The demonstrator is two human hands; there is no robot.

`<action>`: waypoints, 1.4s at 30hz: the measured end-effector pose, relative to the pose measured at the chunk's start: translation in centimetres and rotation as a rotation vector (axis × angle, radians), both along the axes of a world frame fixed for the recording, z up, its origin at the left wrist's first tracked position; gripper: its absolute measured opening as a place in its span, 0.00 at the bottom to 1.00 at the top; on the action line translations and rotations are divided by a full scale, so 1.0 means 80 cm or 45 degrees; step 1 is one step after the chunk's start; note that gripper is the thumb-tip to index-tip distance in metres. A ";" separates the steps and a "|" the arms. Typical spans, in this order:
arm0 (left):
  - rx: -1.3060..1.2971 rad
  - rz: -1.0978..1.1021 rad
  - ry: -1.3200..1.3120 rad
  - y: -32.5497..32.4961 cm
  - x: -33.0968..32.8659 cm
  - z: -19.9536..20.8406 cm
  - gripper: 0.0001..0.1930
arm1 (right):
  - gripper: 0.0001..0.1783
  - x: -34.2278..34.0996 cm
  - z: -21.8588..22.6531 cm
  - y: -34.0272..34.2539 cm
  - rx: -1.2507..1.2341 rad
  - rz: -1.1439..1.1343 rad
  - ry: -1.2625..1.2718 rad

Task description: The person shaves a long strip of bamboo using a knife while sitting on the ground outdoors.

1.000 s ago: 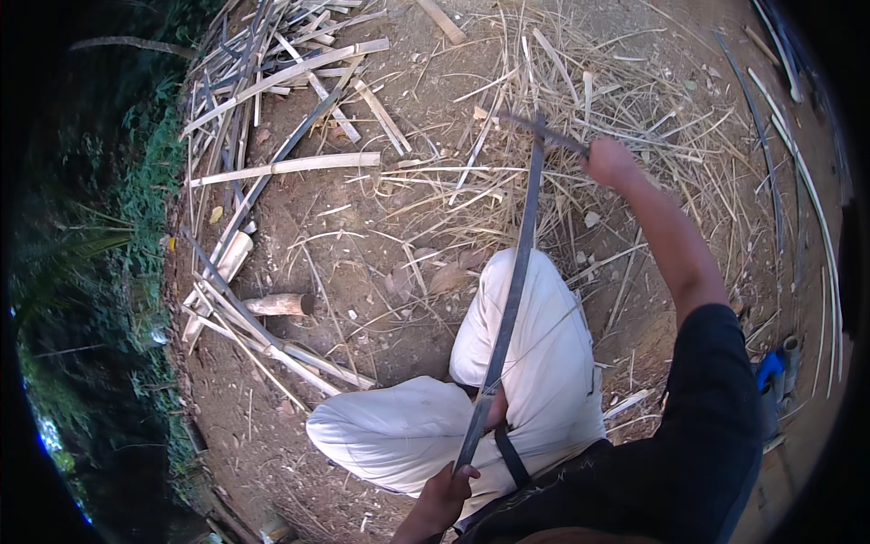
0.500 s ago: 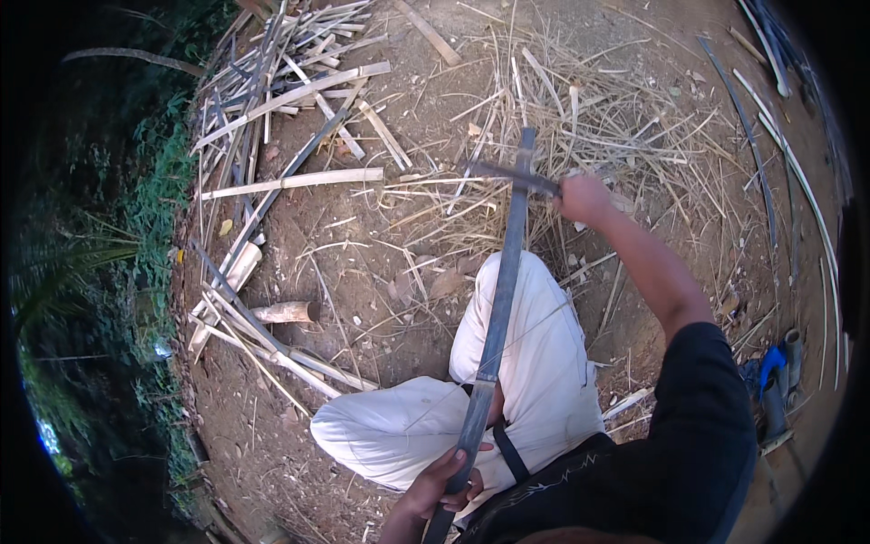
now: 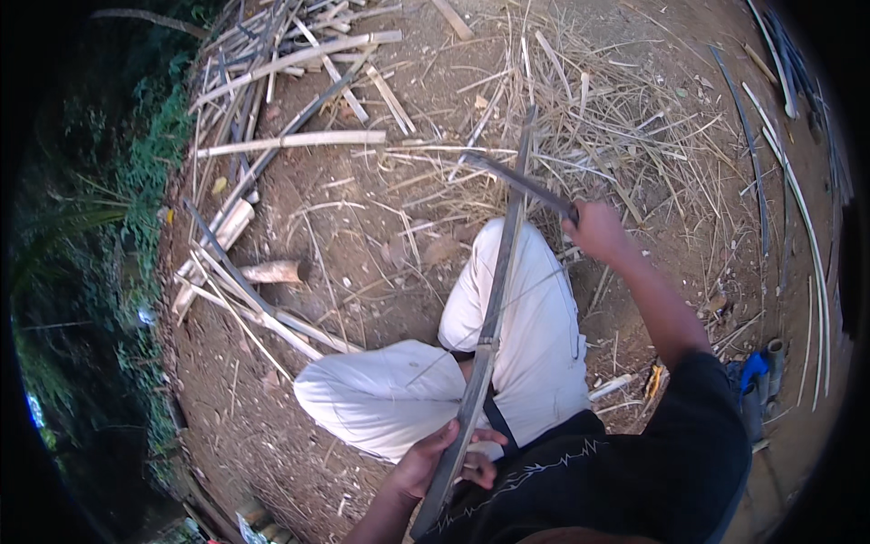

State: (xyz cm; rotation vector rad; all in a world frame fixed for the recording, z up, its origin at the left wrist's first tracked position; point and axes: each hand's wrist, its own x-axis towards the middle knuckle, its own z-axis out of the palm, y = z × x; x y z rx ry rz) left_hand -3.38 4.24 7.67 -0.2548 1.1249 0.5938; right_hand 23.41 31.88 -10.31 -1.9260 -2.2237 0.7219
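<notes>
A long dark-skinned bamboo strip (image 3: 496,304) slopes from near my belly, over my folded legs, to the ground litter ahead. My left hand (image 3: 433,462) grips its near part, thumb on one side and fingers round the other. In my right hand (image 3: 598,232) is the handle of a machete (image 3: 517,177), whose dark blade lies slantwise across the strip's far part, beyond my right knee. Whether the edge has bitten into the bamboo I cannot tell. A joint in the bamboo shows about halfway along.
Split bamboo pieces (image 3: 299,68) are heaped at the far left, with a short cut log (image 3: 272,272) nearer me. Thin shavings (image 3: 616,127) cover the ground ahead. Long strips (image 3: 797,190) lie along the right, near a blue object (image 3: 753,367). Green plants (image 3: 136,190) border the left.
My right hand and the machete have come a little nearer to me, with the blade at a steeper slant. The strip has turned so its pale narrow edge shows. The view has shifted slightly.
</notes>
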 end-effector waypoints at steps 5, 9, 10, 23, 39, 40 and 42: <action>0.062 -0.380 0.214 -0.026 -0.016 -0.014 0.28 | 0.19 -0.007 0.080 -0.163 0.164 0.509 0.036; 0.195 -0.691 0.416 -0.030 -0.016 -0.028 0.27 | 0.21 -0.021 0.102 -0.256 0.231 0.738 0.357; 0.217 -0.735 0.400 -0.036 -0.020 -0.035 0.27 | 0.21 -0.027 0.110 -0.270 0.239 0.747 0.404; 0.228 -0.129 -0.242 -0.080 -0.042 -0.040 0.34 | 0.23 -0.065 0.142 -0.308 0.218 0.714 0.460; 0.368 -0.873 0.520 -0.102 -0.038 0.000 0.15 | 0.21 -0.081 0.153 -0.348 0.144 0.787 0.464; 0.447 -0.940 0.549 -0.109 -0.039 -0.006 0.15 | 0.21 -0.082 0.153 -0.351 0.162 0.805 0.466; 0.608 -1.068 0.604 -0.121 -0.042 -0.018 0.14 | 0.20 -0.085 0.155 -0.354 0.195 0.847 0.469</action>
